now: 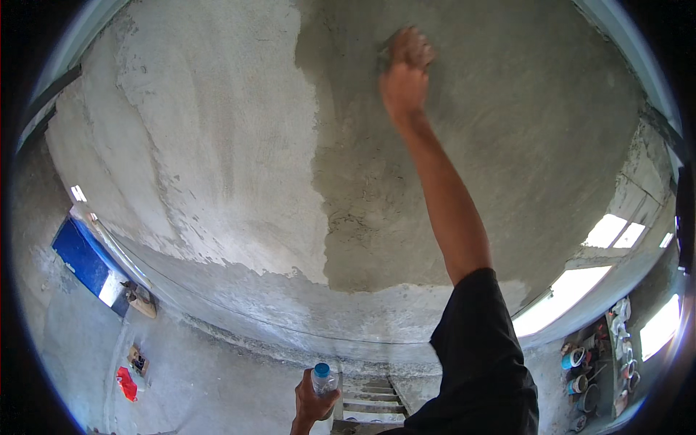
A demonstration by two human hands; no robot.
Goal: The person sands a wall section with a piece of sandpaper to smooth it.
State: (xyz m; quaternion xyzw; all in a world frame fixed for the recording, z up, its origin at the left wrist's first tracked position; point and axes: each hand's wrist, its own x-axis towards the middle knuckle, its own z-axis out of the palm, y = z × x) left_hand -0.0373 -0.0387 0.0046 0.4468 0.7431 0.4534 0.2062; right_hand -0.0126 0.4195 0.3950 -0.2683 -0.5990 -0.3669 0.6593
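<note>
Right hand (406, 69) stretched overhead, clenched on a small float or sponge (388, 45), mostly hidden, pressed flat to the damp grey plaster (435, 188) of the ceiling; left hand (312, 402) low, gripping one clear water bottle (324, 378) with a blue cap. Risk, as I judge it: overworking the wet coat could drag it loose beside the dry pale patch (217, 145), or the bottle could slip. Count: two hands, one bottle, one float.
</note>
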